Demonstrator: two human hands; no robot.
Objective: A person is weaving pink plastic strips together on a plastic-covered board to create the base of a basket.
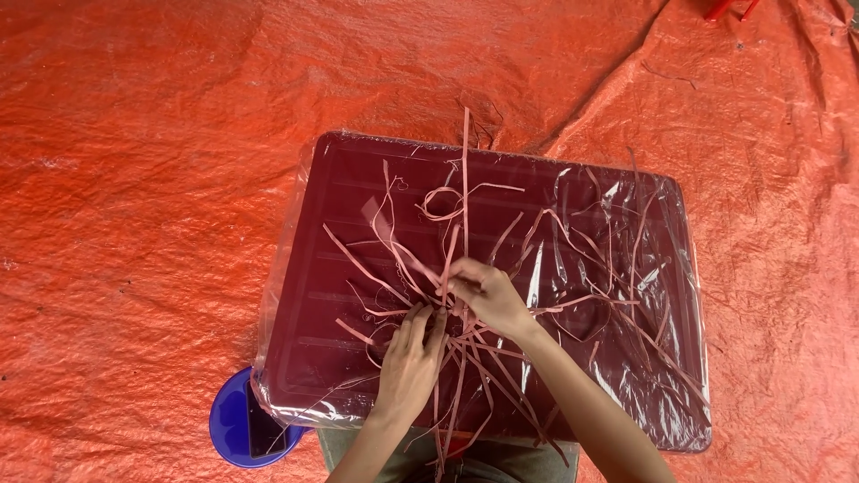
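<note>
Both hands meet at the centre of a dark maroon plastic tray wrapped in clear film [313, 295] — right hand [488, 297] pinching thin pinkish-brown strips [465, 179], left hand [410, 358] flat, fingers pressing the crossing. Most strips lie loose, fanned outward; little looks joined yet.

Both forearms are bare, with no sleeves reaching into view. The left hand [410, 362] and right hand [490, 298] wear no gloves, rings or watch. Grey-green cloth covers the lap.
</note>
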